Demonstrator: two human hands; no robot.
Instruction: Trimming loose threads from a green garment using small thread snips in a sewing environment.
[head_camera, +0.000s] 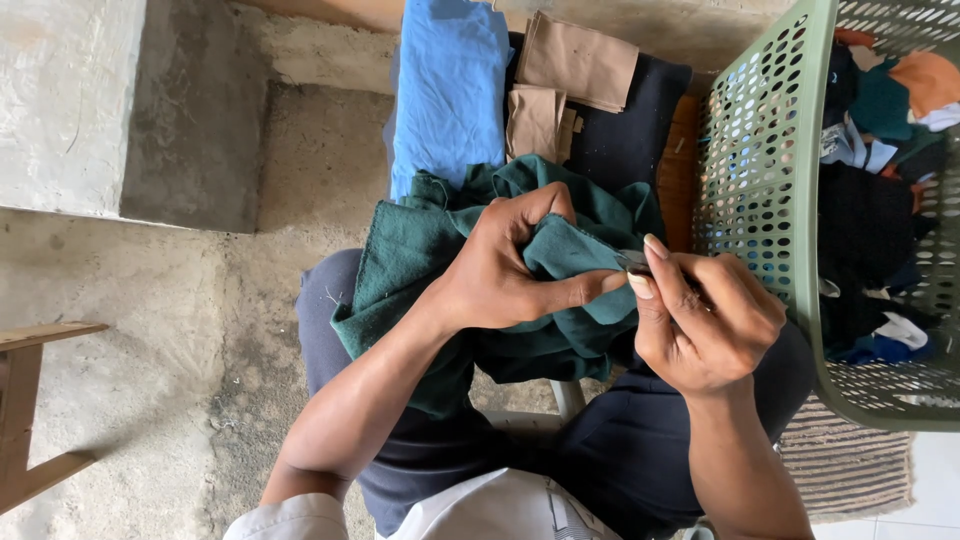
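i see the left hand (500, 275) bunching the dark green cloth (420, 250) over the lap, thumb pressing a fold taut. the right hand (700, 320) pinches a small metal tool (634, 262) at that fold. green laundry basket (770, 180) sits just beside, within reach.

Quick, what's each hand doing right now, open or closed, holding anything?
Left hand: closed, gripping the green cloth.
Right hand: closed, pinching a small metal tool against the cloth; what tool cannot be told.
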